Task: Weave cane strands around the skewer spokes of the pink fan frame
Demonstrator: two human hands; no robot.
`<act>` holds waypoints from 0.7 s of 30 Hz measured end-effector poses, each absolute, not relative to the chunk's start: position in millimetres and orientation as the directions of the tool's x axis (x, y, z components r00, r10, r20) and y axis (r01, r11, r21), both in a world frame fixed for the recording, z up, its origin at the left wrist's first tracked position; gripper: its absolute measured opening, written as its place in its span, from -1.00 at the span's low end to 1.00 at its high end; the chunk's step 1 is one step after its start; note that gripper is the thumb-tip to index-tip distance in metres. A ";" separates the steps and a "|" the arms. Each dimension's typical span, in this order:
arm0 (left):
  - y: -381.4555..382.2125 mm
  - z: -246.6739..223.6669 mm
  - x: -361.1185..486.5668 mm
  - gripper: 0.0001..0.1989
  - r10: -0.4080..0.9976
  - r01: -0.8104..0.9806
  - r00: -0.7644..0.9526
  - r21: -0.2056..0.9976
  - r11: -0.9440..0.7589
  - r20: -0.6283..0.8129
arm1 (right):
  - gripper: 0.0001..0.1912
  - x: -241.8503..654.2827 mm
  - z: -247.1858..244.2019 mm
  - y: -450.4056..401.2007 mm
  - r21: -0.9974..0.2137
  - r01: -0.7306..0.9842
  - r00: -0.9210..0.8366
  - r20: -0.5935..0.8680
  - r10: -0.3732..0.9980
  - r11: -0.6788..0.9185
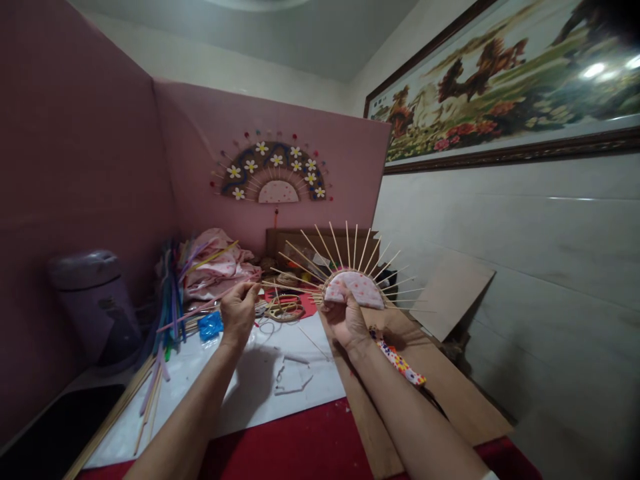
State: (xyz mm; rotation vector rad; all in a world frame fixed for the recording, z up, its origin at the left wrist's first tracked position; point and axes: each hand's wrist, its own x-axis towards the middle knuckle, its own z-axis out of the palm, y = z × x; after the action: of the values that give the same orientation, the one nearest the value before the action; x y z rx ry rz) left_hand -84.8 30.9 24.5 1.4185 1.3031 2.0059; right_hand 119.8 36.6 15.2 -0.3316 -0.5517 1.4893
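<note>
My right hand (347, 320) grips a half-round fan base (357, 288) covered in white cloth with pink dots, its thumb on the front face. Thin wooden sticks (347, 247) spread out from the curved edge like rays, and twine runs along that edge. My left hand (240, 310) is raised to the left of the fan, fingers pinched together near the tips of the lowest left sticks. Whatever is between those fingers is too small to make out. Below the hands a loose stick (314, 343) and thin scraps (294, 383) lie on the white sheet (260, 400).
Scissors (284, 307) and twine (286, 280) lie behind my hands. Left are a blue packet (210, 325), pipe cleaners (173, 307), pink cloth (215, 267) and a purple flask (97, 307). Cardboard (430, 373) and floral fabric (403, 363) are right. A finished fan (277, 170) hangs behind.
</note>
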 end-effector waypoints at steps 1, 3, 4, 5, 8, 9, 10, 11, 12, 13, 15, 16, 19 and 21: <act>31.3 25.8 -87.8 -0.80 0.714 0.209 -0.438 0.834 -0.510 0.546 | -0.83 119.8 14.6 37.2 -0.537 -0.841 -0.007 0.130 0.991 0.065; 30.6 28.0 -90.9 -0.78 0.707 0.211 -0.445 0.832 -0.513 0.549 | -0.81 119.3 13.6 37.9 -0.542 -0.838 -0.002 0.113 0.994 0.060; 29.6 29.1 -91.2 -0.78 0.704 0.211 -0.448 0.830 -0.516 0.552 | -0.81 118.8 13.3 38.2 -0.544 -0.837 0.002 0.109 0.994 0.061; 28.3 30.0 -90.6 -0.78 0.698 0.214 -0.451 0.826 -0.521 0.557 | -0.80 118.2 13.0 38.4 -0.545 -0.836 0.005 0.109 0.994 0.064; 23.8 32.6 -86.0 -0.80 0.640 0.263 -0.479 0.794 -0.549 0.601 | -0.79 117.1 12.2 39.4 -0.543 -0.836 0.023 0.112 0.993 0.081; 22.6 33.4 -84.3 -0.81 0.618 0.282 -0.486 0.780 -0.558 0.618 | -0.79 117.3 12.0 40.0 -0.541 -0.836 0.030 0.113 0.993 0.086; 21.7 34.0 -83.0 -0.81 0.612 0.288 -0.482 0.773 -0.565 0.627 | -0.79 118.0 11.8 40.9 -0.538 -0.838 0.038 0.112 0.993 0.093; 21.2 34.6 -82.0 -0.81 0.636 0.274 -0.454 0.778 -0.566 0.623 | -0.79 119.1 11.5 41.9 -0.533 -0.840 0.048 0.109 0.993 0.099; 20.9 35.0 -81.5 -0.80 0.692 0.242 -0.396 0.795 -0.556 0.604 | -0.78 120.8 11.3 43.0 -0.527 -0.843 0.059 0.105 0.993 0.106; 20.8 35.2 -81.4 -0.78 0.761 0.202 -0.309 0.822 -0.533 0.570 | -0.77 122.8 11.2 44.2 -0.519 -0.847 0.072 0.100 0.992 0.113; 20.7 35.0 -81.0 -0.75 0.880 0.146 -0.096 0.881 -0.451 0.466 | -0.75 127.2 10.9 46.4 -0.501 -0.856 0.100 0.085 0.991 0.129; 20.3 34.4 -80.3 -0.74 0.912 0.143 0.006 0.902 -0.406 0.410 | -0.74 129.3 10.8 47.3 -0.494 -0.859 0.113 0.077 0.991 0.137; 16.9 30.4 -73.1 -0.74 0.923 0.189 0.256 0.921 -0.340 0.288 | -0.70 132.7 10.9 48.0 -0.482 -0.862 0.139 0.070 0.988 0.155; 12.6 26.1 -63.8 -0.78 0.890 0.216 0.385 0.913 -0.347 0.247 | -0.68 132.1 11.0 47.0 -0.478 -0.865 0.131 0.074 0.989 0.150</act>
State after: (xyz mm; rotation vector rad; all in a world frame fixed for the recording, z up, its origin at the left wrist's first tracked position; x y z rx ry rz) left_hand -63.8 12.6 26.1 1.7958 0.9655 0.9987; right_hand 132.1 47.0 11.0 -0.3572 -0.4175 1.3877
